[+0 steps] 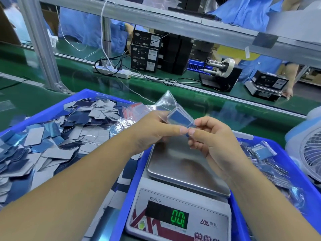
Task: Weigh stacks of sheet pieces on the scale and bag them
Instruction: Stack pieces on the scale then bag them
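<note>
Both hands (152, 129) (210, 136) pinch bagged stack (180, 119).

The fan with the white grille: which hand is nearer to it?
Right. The right hand is above the scale pan, closer to the fan; the left hand is farther left.

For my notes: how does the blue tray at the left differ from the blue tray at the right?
The left blue plastic tray holds loose blue and grey sheet pieces; the right blue plastic tray holds pieces already in clear bags. The left one looks far fuller. Both are blue.
</note>
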The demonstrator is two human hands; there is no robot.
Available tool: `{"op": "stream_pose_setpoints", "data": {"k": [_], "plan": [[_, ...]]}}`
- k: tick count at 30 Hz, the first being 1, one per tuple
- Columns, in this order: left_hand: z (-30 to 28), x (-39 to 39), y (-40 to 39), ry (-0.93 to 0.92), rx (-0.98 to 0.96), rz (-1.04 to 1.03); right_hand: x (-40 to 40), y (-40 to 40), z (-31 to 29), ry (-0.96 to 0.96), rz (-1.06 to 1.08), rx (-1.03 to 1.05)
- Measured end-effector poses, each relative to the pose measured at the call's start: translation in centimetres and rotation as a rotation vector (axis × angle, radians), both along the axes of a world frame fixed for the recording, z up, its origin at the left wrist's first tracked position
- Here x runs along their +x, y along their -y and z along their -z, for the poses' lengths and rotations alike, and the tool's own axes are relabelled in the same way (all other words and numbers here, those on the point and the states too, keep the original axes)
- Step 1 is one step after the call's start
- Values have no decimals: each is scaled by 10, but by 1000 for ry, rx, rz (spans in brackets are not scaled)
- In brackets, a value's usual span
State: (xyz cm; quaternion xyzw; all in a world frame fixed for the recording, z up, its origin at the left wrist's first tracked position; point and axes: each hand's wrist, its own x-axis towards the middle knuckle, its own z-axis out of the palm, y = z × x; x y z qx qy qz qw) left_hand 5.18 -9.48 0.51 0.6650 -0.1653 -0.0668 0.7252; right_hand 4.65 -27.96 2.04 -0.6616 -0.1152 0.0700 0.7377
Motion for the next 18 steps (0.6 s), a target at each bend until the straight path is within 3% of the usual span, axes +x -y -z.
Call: {"op": "stream_pose_setpoints", "data": {"k": [14, 18], "plan": [[-1, -3, 7, 0, -56, -98, -3, 0, -2, 38, 23, 1], [-1, -4, 8, 11, -48, -68, -5, -7, 0, -29, -3, 130]]}}
